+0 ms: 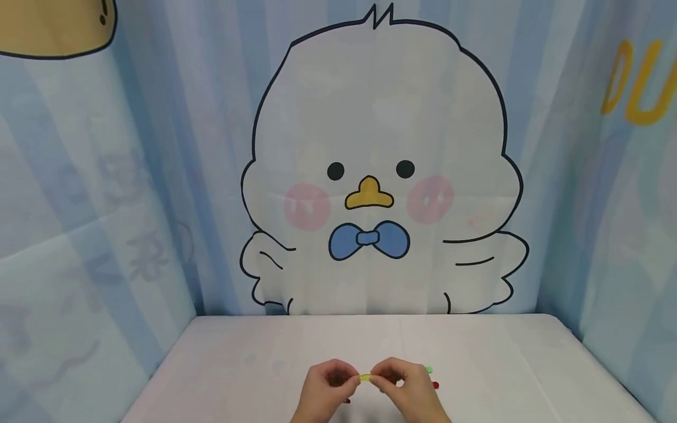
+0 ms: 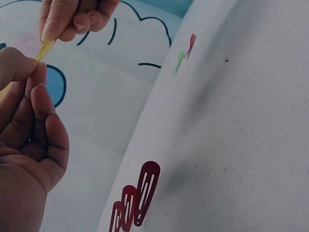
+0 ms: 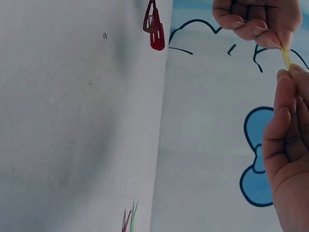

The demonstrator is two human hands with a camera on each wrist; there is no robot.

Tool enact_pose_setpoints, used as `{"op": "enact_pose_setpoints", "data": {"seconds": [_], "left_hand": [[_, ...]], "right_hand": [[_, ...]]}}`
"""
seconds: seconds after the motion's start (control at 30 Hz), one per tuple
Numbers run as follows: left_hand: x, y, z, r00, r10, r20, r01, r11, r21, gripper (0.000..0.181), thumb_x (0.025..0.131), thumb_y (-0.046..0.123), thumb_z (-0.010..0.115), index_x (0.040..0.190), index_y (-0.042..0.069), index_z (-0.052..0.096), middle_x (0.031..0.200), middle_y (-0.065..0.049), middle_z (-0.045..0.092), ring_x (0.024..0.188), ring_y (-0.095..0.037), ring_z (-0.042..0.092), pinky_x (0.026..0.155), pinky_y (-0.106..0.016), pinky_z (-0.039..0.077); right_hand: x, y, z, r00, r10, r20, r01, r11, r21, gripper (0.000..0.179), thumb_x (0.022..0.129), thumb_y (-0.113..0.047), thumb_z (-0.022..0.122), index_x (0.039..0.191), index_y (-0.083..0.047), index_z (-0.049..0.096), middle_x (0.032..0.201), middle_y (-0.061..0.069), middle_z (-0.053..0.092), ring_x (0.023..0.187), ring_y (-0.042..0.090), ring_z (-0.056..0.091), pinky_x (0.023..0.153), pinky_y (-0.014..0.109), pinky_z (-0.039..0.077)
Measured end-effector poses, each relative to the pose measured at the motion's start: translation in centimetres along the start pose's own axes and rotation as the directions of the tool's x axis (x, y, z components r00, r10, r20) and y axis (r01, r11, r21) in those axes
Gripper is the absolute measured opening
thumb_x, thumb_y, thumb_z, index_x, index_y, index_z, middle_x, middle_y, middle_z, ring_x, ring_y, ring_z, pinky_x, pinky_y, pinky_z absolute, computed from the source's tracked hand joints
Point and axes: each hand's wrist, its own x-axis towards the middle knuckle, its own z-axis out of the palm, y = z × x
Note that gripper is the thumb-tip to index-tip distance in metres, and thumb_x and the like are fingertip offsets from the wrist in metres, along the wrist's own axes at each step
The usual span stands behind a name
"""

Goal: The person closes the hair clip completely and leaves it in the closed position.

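Note:
Between both hands is a short bundle of thin yellow strands (image 1: pixel 365 378), slightly curved in the right wrist view. My left hand (image 1: pixel 325 389) pinches one end with thumb and forefinger. The other end is pinched the same way by my right hand (image 1: pixel 409 388). The fingertips of the two hands are close together, and the bundle is held up over the white table (image 1: pixel 254 352). In the left wrist view, the remaining left fingers curl loosely below the pinch. Parts of the bundle are hidden under the fingertips.
Several dark red snap hair clips (image 2: pixel 146 193) lie side by side on the table by the left hand. Beyond the right hand lie a green bundle (image 2: pixel 179 62) and a red bundle (image 2: pixel 191 46) of thin strands. A printed curtain (image 1: pixel 370 129) stands behind the table.

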Motion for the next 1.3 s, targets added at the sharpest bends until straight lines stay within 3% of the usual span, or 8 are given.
{"op": "enact_pose_setpoints", "data": {"seconds": [0.13,0.27,0.43,0.7,0.9,1.1,1.3], "left_hand": [[0.2,-0.2,0.3,1.000,-0.016,-0.008,0.016,1.000,0.003,0.009,0.085,0.007,0.077,0.090,0.001,0.072,0.075,-0.004,0.066,0.065,-0.015,0.060,0.059,-0.031,0.056],[0.3,-0.4,0.2,0.999,-0.034,-0.016,0.035,0.999,0.016,0.009,0.085,0.006,0.077,0.090,0.001,0.071,0.076,-0.003,0.067,0.066,-0.015,0.061,0.060,-0.035,0.057],[0.3,-0.3,0.1,0.999,-0.034,-0.010,0.034,0.999,0.015,0.010,0.086,0.006,0.076,0.091,0.000,0.072,0.079,-0.004,0.069,0.067,-0.015,0.062,0.061,-0.036,0.058],[0.5,-0.2,0.0,0.999,-0.020,0.035,0.019,1.000,0.013,0.010,0.087,0.008,0.076,0.093,0.000,0.072,0.081,-0.004,0.070,0.070,-0.015,0.062,0.063,-0.034,0.057],[0.7,-0.2,-0.5,0.998,-0.004,0.056,0.003,1.000,0.018,0.015,0.090,0.008,0.075,0.101,-0.001,0.070,0.088,-0.005,0.070,0.075,-0.017,0.064,0.066,-0.038,0.058],[0.9,0.0,-1.6,0.999,0.021,0.047,-0.024,0.996,0.081,0.020,0.092,0.014,0.074,0.106,0.000,0.070,0.092,-0.003,0.070,0.082,-0.019,0.065,0.074,-0.029,0.054],[0.7,-0.2,-3.4,0.997,0.044,0.062,-0.054,0.986,0.157,0.021,0.093,0.015,0.074,0.107,0.000,0.070,0.093,-0.002,0.071,0.084,-0.019,0.067,0.074,-0.028,0.052]], "right_hand": [[-0.1,0.7,-0.1,0.991,-0.137,-0.012,0.136,0.990,-0.040,0.009,0.087,-0.007,0.079,0.094,-0.008,0.073,0.083,-0.001,0.072,0.069,0.004,0.060,0.061,0.028,0.052],[0.0,1.2,-0.1,0.969,-0.248,0.012,0.249,0.966,-0.074,0.015,0.084,0.000,0.079,0.095,-0.008,0.073,0.084,0.003,0.071,0.070,0.003,0.060,0.060,0.028,0.052],[0.0,1.2,-0.1,0.942,-0.334,0.023,0.334,0.933,-0.131,0.021,0.081,0.005,0.079,0.094,-0.010,0.072,0.083,0.000,0.070,0.070,0.001,0.059,0.058,0.030,0.052],[0.1,1.2,-0.3,0.960,-0.277,0.043,0.281,0.944,-0.173,0.021,0.081,0.002,0.081,0.092,-0.014,0.072,0.083,-0.009,0.068,0.070,-0.001,0.057,0.059,0.029,0.051],[0.3,1.2,-0.8,0.952,-0.304,0.034,0.305,0.933,-0.191,0.023,0.079,0.003,0.082,0.092,-0.014,0.072,0.082,-0.010,0.067,0.068,-0.001,0.057,0.058,0.028,0.051],[0.7,0.9,-1.6,0.951,-0.308,0.006,0.300,0.923,-0.239,0.024,0.077,0.002,0.084,0.092,-0.014,0.073,0.081,-0.013,0.066,0.067,0.000,0.057,0.057,0.026,0.049],[0.6,0.7,-2.8,0.975,-0.221,0.006,0.214,0.939,-0.269,0.022,0.078,0.002,0.083,0.092,-0.012,0.073,0.081,-0.013,0.065,0.067,0.001,0.055,0.058,0.027,0.050]]}}
